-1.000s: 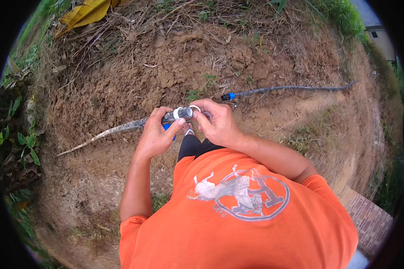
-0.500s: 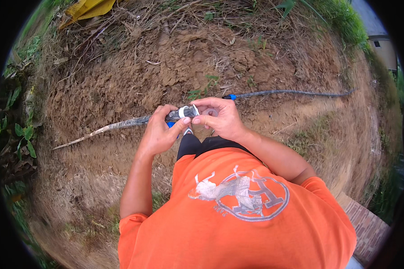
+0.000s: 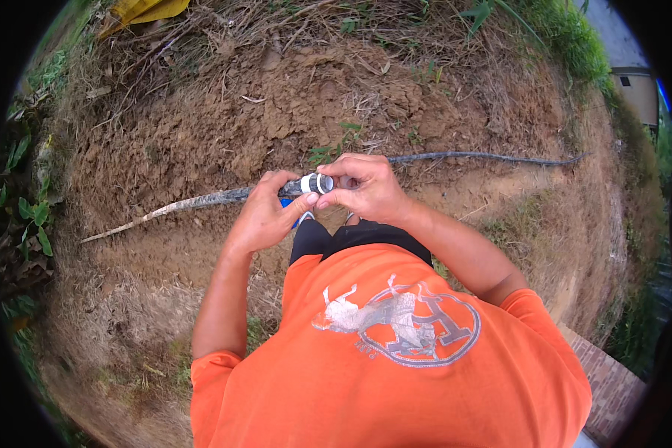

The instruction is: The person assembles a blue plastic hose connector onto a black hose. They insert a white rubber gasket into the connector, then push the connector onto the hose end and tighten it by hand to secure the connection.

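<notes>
A long, mud-stained dark pipe (image 3: 218, 197) comes in from the left, and my left hand (image 3: 263, 215) is closed round it just short of its end. Two white bands circle that end: one white ring (image 3: 306, 184) beside my left fingers, and a second white ring (image 3: 319, 184) near the open mouth. My right hand (image 3: 372, 190) is at the mouth, thumb below and fingers above, closed at the outer ring; its curled fingers are partly hidden. A bit of a blue part (image 3: 285, 202) shows beneath my left hand.
Another dark pipe (image 3: 485, 154) runs along the dirt to the right. A rough clay bank (image 3: 291, 104) with dry grass rises ahead. Leafy plants (image 3: 33, 216) stand at the left, and brick paving (image 3: 601, 373) lies at the lower right.
The outer white ring, tilted at the pipe's mouth before, now sits round the pipe close to the other ring. My right hand has shifted slightly left, hiding the far pipe's blue fitting.
</notes>
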`<action>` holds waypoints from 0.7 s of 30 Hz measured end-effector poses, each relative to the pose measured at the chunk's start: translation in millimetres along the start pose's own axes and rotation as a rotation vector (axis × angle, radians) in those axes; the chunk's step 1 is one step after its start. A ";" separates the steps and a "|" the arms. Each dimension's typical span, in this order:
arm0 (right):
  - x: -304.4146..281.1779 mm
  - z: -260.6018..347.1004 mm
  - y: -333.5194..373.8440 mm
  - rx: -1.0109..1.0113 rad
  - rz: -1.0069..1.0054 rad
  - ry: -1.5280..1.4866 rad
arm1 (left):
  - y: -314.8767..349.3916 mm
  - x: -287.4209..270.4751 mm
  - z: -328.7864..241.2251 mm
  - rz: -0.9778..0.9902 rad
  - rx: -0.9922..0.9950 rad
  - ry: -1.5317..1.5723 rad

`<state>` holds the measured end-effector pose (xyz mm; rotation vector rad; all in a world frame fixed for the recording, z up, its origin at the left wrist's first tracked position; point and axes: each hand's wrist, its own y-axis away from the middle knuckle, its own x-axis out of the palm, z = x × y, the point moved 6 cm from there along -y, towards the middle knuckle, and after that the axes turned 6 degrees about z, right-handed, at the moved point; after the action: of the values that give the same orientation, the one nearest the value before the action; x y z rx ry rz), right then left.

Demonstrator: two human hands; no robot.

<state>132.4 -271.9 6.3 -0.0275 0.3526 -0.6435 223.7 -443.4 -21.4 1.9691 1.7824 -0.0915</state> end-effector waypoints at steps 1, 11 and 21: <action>0.2 -0.9 -0.5 0.001 0.023 -0.002 | 1.9 -1.7 -0.3 0.008 -0.014 0.008; 35.9 -26.8 -0.8 0.067 0.010 -0.270 | 12.7 -8.8 8.1 -0.019 -0.130 0.130; 11.7 -4.2 15.9 0.371 0.089 -0.410 | 11.3 -4.5 -4.9 -0.031 -0.059 0.044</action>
<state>149.0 -265.7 -3.4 0.2079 -0.1631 -0.5905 232.5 -446.0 -12.1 1.9164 1.8224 -0.0062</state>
